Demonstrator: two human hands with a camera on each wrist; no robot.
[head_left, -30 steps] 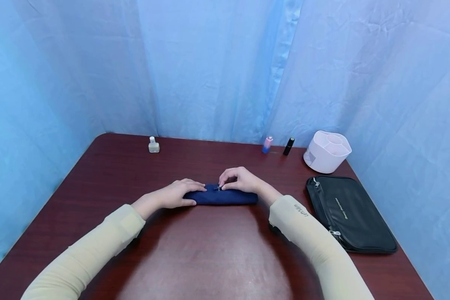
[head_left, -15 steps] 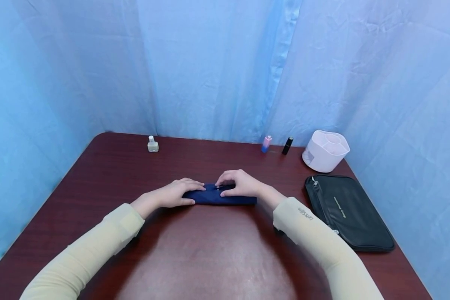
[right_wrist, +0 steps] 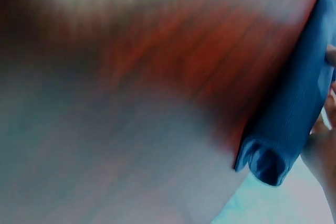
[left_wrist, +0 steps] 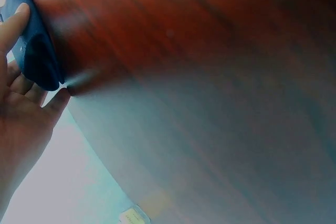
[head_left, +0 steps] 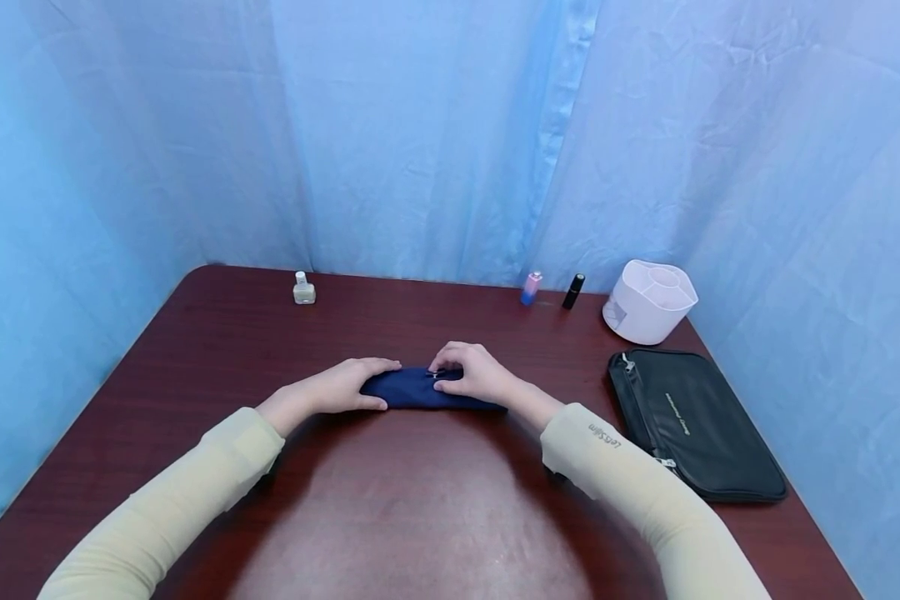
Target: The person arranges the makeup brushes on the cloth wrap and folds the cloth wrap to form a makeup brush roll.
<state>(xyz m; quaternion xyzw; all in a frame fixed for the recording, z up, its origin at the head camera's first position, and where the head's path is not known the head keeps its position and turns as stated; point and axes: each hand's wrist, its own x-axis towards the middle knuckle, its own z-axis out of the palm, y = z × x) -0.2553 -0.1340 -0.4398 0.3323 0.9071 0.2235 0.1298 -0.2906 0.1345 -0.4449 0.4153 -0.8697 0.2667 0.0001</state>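
A rolled navy blue fabric case (head_left: 401,387) lies lengthwise on the brown table (head_left: 412,508), a small dark clasp with a metallic glint (head_left: 434,375) on its top. My left hand (head_left: 337,387) grips the left end, thumb along the near side and fingers over the far side. Curled over the clasp, my right hand (head_left: 474,373) has its thumb on the near side and fingertips just beyond. In the right wrist view the roll (right_wrist: 289,103) shows a hollow coiled end and a loose edge beneath. The left wrist view has my left fingers (left_wrist: 16,22) around the other end.
A nail polish bottle (head_left: 303,289) stands at the back left. At the back right are a pink-and-blue tube (head_left: 530,288), a black tube (head_left: 573,292) and a white divided holder (head_left: 648,304). A black zipped bag (head_left: 701,425) lies on the right. Blue curtains (head_left: 420,142) surround the table.
The right thumb and fingertips have spread from a tight pinch at the clasp to a wider span around it. Left fingers have drawn back a little toward the left end; the roll has shifted slightly left.
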